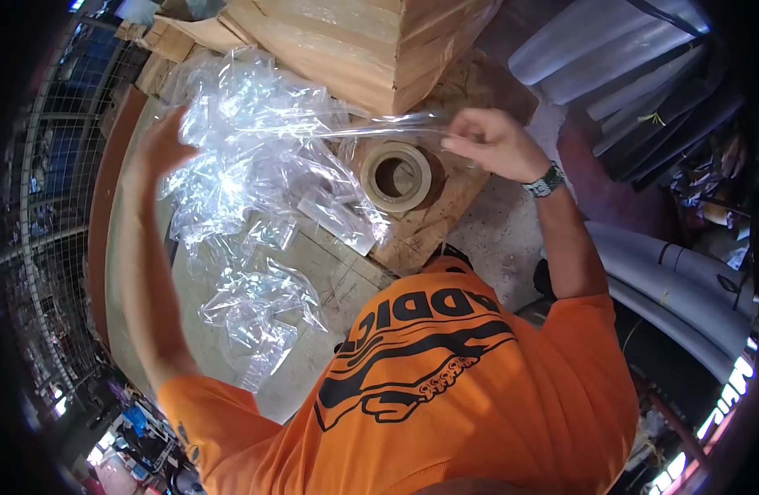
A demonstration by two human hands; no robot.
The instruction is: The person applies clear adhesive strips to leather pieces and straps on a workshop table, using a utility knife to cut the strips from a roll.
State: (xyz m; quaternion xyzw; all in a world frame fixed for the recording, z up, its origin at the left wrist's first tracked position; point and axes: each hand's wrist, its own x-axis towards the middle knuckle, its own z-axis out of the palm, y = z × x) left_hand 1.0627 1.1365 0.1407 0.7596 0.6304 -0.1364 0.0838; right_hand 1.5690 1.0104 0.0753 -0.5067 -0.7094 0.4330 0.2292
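Note:
My right hand (pixel 492 142) is closed in a pinch on the end of a clear plastic strip (pixel 388 130), which stretches leftward over the wooden board. Where the strip merges into the heap of crinkled clear plastic bags (pixel 239 148), its far end is lost in the glare. On the left side of that heap, my left hand (pixel 167 147) is slightly blurred, with thumb and fingers apart and nothing visible between them. A wide roll of tape (pixel 372 183) lies flat on the board, below the strip and left of my right hand.
A large cardboard box (pixel 330 49) stands behind the plastic. More clear plastic (pixel 260 309) lies nearer my body. Wire mesh (pixel 54 206) runs along the left. Grey rolled sheets (pixel 594 54) are at the upper right, and more rolls (pixel 668 289) lie lower down.

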